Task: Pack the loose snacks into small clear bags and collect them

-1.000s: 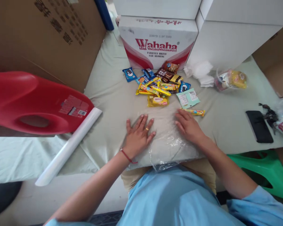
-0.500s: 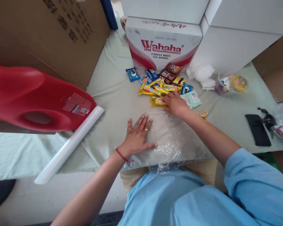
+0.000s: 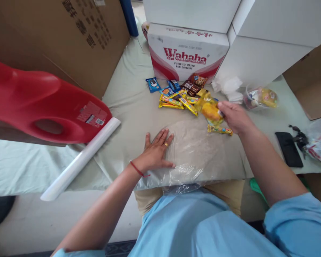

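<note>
My left hand [image 3: 157, 151] lies flat with fingers spread on a sheet of clear plastic film [image 3: 203, 151], pressing it to the cloth-covered table. In my right hand [image 3: 237, 117] is a yellow snack packet [image 3: 209, 109], pinched at its right end and somewhat blurred. It is lifted over the right side of a snack pile. That pile has several yellow wrapped bars [image 3: 172, 102], blue packets [image 3: 153, 85] and a brown cocoa packet [image 3: 189, 87]. One yellow bar [image 3: 219, 130] lies apart, below my right hand. The green packet is mostly hidden behind the held snack.
A white roll [image 3: 81, 159] leans by a red jug [image 3: 56, 103] on the left. Behind the snacks stands a Wahaha box [image 3: 187, 53]. Crumpled tissues [image 3: 227, 87], a clear tub [image 3: 259, 97], a black phone [image 3: 289, 149] and keys [image 3: 298, 137] are on the right.
My right hand has taken the yellow snack packet from the front of the pile and moved it up and to the right. My left hand stays on the film.
</note>
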`<state>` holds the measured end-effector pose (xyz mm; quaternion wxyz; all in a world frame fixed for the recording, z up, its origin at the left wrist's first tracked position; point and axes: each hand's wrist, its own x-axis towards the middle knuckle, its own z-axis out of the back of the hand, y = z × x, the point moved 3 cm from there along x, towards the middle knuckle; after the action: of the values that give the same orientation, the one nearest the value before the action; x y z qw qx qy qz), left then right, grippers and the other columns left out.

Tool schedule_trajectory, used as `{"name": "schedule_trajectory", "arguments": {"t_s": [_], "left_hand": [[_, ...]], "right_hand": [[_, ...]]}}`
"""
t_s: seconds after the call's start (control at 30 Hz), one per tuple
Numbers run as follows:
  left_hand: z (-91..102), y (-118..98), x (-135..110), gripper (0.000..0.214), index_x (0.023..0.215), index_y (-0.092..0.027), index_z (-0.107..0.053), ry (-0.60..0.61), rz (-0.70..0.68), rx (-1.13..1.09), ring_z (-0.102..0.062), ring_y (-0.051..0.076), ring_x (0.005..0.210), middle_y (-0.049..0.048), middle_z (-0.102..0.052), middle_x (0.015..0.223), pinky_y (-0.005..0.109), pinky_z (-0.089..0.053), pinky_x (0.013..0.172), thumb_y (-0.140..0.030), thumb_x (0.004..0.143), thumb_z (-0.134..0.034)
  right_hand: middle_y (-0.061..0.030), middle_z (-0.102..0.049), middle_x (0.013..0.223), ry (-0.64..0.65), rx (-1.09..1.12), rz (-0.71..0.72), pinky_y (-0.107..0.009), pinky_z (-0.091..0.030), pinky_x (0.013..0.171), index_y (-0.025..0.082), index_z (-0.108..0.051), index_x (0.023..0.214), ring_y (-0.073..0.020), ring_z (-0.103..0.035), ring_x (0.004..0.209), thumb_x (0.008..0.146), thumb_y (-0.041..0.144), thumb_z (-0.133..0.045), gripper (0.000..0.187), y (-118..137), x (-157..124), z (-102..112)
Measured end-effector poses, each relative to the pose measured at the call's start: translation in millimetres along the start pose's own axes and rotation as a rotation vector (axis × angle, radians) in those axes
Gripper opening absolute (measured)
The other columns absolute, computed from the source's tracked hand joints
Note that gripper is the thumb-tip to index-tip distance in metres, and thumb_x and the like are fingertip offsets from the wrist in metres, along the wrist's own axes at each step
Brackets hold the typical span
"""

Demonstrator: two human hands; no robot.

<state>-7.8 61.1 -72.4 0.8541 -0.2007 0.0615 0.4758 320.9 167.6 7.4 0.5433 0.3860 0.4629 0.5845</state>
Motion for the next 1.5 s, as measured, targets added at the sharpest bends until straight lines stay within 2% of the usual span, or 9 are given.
{"name": "schedule_trajectory", "arguments": {"t_s": [0.17,0.33,0.47,0.63,0.87,1.07,1.23,1.37,1.5], "left_hand": [[4.9,-3,0,0.128,0.177,-0.022,-0.012,0.045,0.03,-0.019,-0.007,0.046,0.171,0.023,0.0,0.184,0.081,0.003,0.127,-0.075,0.081,-0.078],[7.7,-5,0,0.128,0.177,-0.021,-0.013,0.061,0.042,-0.018,-0.006,0.047,0.171,0.0234,0.0,0.184,0.082,0.002,0.127,-0.075,0.081,-0.078],[9.3,-6,1,0.13,0.177,-0.022,-0.01,0.097,0.059,-0.029,-0.003,0.047,0.171,0.022,0.004,0.184,0.083,0.002,0.126,-0.075,0.08,-0.079],[8.5,-5,3,0.133,0.177,-0.025,-0.007,0.116,0.071,-0.036,0.0,0.046,0.171,0.0197,0.007,0.184,0.084,0.002,0.126,-0.075,0.079,-0.081],[0.1,9,-4,0.119,0.177,-0.028,-0.009,-0.017,-0.013,-0.077,-0.01,0.046,0.171,0.0205,-0.003,0.184,0.082,0.001,0.128,-0.073,0.088,-0.073],[-12.2,20,-27,0.079,0.175,-0.029,-0.025,-0.328,-0.045,-0.15,-0.028,0.036,0.168,0.0187,-0.02,0.183,0.069,-0.018,0.133,-0.055,0.106,-0.056],[-14.1,11,-41,0.058,0.16,-0.033,-0.054,-0.616,-0.085,-0.099,-0.023,0.034,0.17,0.0106,-0.029,0.182,0.064,-0.024,0.134,-0.027,0.103,-0.06],[-7.1,-2,-47,0.059,0.128,-0.037,-0.076,-0.596,-0.232,-0.036,-0.019,0.029,0.172,-0.0026,-0.052,0.17,0.065,-0.005,0.138,-0.003,0.086,-0.055],[-5.8,-6,-54,0.041,0.118,-0.027,-0.078,-0.457,-0.281,-0.099,-0.023,0.036,0.17,0.0057,-0.057,0.166,0.069,0.001,0.137,-0.016,0.083,-0.06]], "right_hand": [[-0.0022,-0.066,0.077,0.474,-0.282,-0.032,-0.032,-0.049,0.071,0.022,-0.072,0.084,-0.0199,-0.06,0.073,0.102,0.065,-0.055,0.049,-13,-55,-50],[-0.0184,-0.072,0.127,0.196,-0.74,0.332,-0.053,-0.05,0.109,0.017,-0.079,0.121,-0.0346,-0.061,0.12,0.102,0.043,-0.065,0.035,-27,-76,-77],[-0.0165,-0.069,0.141,0.311,-0.787,0.498,-0.058,-0.047,0.116,0.02,-0.069,0.144,-0.037,-0.053,0.133,0.095,0.037,-0.078,0.053,-38,-89,-84],[-0.0139,-0.072,0.131,0.283,-0.702,0.569,-0.055,-0.051,0.112,0.023,-0.072,0.139,-0.0328,-0.056,0.129,0.099,0.021,-0.069,0.04,-44,-93,-77],[-0.0137,-0.071,0.132,0.364,-0.647,0.586,-0.059,-0.05,0.114,0.025,-0.073,0.137,-0.0337,-0.055,0.134,0.097,0.017,-0.068,0.041,-51,-101,-84],[-0.0155,-0.06,0.151,0.255,-0.561,0.583,-0.06,-0.046,0.12,0.028,-0.059,0.153,-0.034,-0.052,0.142,0.105,0.043,-0.066,0.051,-35,-137,-55],[-0.0202,-0.054,0.158,0.295,-0.663,0.576,-0.064,-0.046,0.122,0.023,-0.049,0.161,-0.0385,-0.048,0.148,0.095,0.062,-0.075,0.081,-42,-184,-38],[-0.0183,-0.058,0.157,0.255,-0.787,0.556,-0.064,-0.05,0.119,0.023,-0.066,0.143,-0.0371,-0.049,0.147,0.1,0.033,-0.074,0.045,-64,-202,-42],[-0.0142,-0.067,0.145,0.194,-0.718,0.589,-0.057,-0.058,0.111,0.026,-0.078,0.117,-0.0329,-0.054,0.142,0.099,0.011,-0.064,0.028,-63,-194,-38]]}}
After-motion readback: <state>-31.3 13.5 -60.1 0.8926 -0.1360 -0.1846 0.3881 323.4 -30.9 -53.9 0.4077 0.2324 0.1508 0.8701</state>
